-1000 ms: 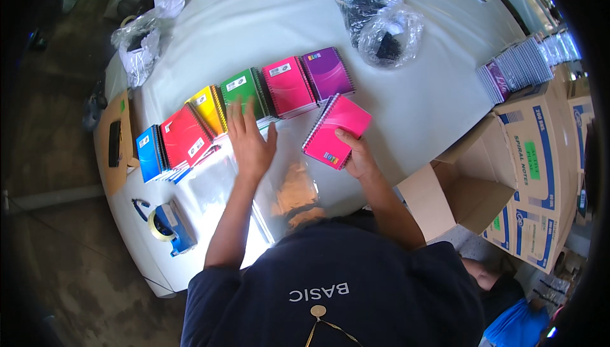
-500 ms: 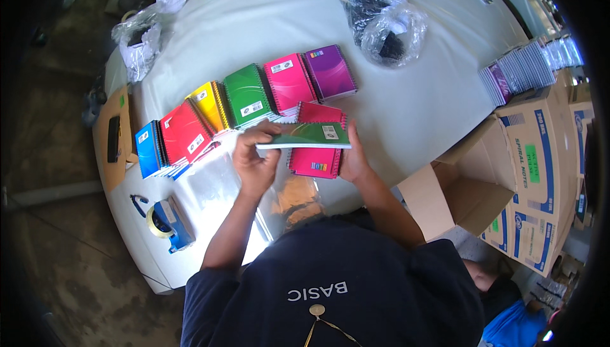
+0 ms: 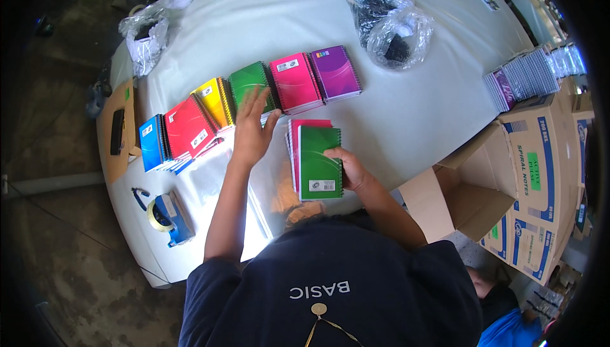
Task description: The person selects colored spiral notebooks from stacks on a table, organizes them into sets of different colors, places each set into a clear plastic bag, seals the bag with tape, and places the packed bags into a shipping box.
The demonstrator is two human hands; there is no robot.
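My right hand (image 3: 351,168) grips a green spiral notebook (image 3: 319,150) by its right edge, thumb on the cover. Pink notebooks (image 3: 294,156) lie beneath the green one, their edges showing at its top and left. My left hand (image 3: 253,121) is empty, fingers spread over the near end of a stack of green notebooks (image 3: 244,79); whether it touches them I cannot tell. Beside that stack stand pink (image 3: 296,83) and purple notebooks (image 3: 337,73) on the right. Yellow (image 3: 212,101), red (image 3: 189,128) and blue notebooks (image 3: 151,144) continue the row to the left.
A blue tape dispenser (image 3: 173,219) stands near the table's left edge, beside a brown cardboard piece (image 3: 116,150). Plastic bags (image 3: 389,26) lie on the far side. At right are an open carton (image 3: 473,185), stacked cartons (image 3: 532,156) and piled notebooks (image 3: 524,77).
The green notebook has turned from sideways to upright and now rests over the pink ones in my right hand. My left hand has let go and moved up to the green stack.
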